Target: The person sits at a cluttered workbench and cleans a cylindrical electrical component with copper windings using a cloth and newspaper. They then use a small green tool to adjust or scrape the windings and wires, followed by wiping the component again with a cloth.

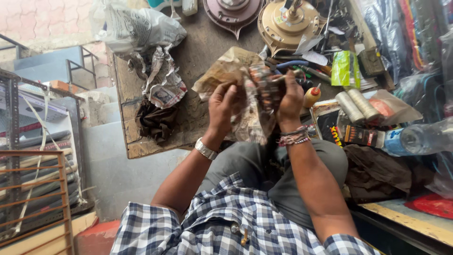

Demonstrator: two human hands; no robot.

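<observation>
- Your left hand (222, 107) and right hand (289, 100) are both clamped on a crumpled wad of brown paper (245, 101), raised above your lap at the edge of the wooden workbench (126, 101).
- A bright green packet (345, 69) lies flat to the right; beside it sit 2 pale rolls (357, 106) in clear wrap and a small yellow bottle with a red cap (311, 96).
- A dark box with orange lettering (359, 136) and a clear plastic bottle (417, 138) lie at your right knee.
- Whatever the paper wraps is hard to make out: only a dark, coppery, ribbed patch shows between your hands.
- 2 round metal housings, 1 gold (289, 21) and 1 maroon (233, 12), are cut off at the top.
- Torn newspaper (163, 78) and a dark rag (157, 120) lie on the worn bench at left.
</observation>
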